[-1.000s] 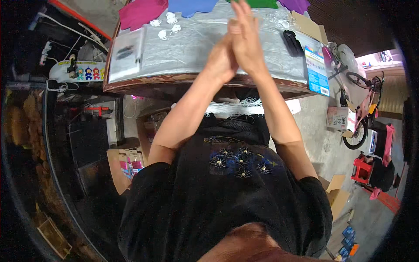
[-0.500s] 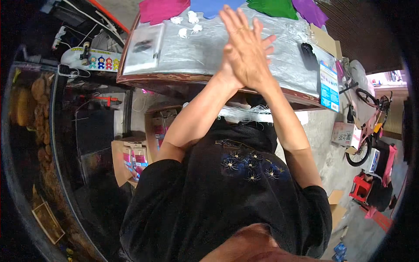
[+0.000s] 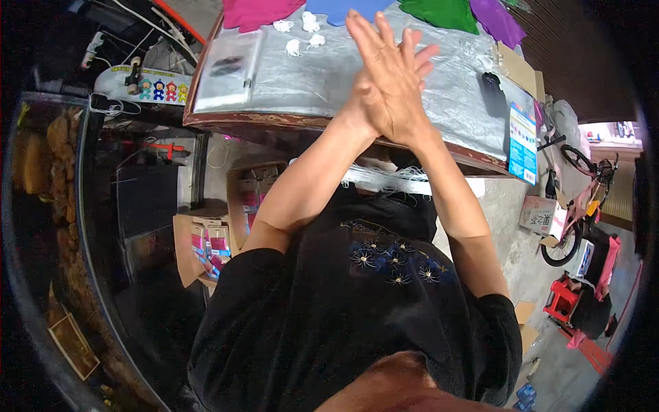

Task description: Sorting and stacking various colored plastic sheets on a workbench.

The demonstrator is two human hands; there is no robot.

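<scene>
Both palms have slid across each other since a second ago, fingers now crossing instead of lining up. Left hand (image 3: 374, 103) and right hand (image 3: 405, 89) press flat together, holding nothing, above the desk (image 3: 274, 120) covered in silvery sheet (image 3: 322, 75). Small white pieces (image 3: 302, 31) lie beyond, near coloured paper shapes (image 3: 257, 12).

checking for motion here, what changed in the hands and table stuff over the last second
The left hand and right hand stay pressed palm to palm above the silver-covered table, fingers now crossed more. Nothing taken or released. White lumps unmoved.
</scene>
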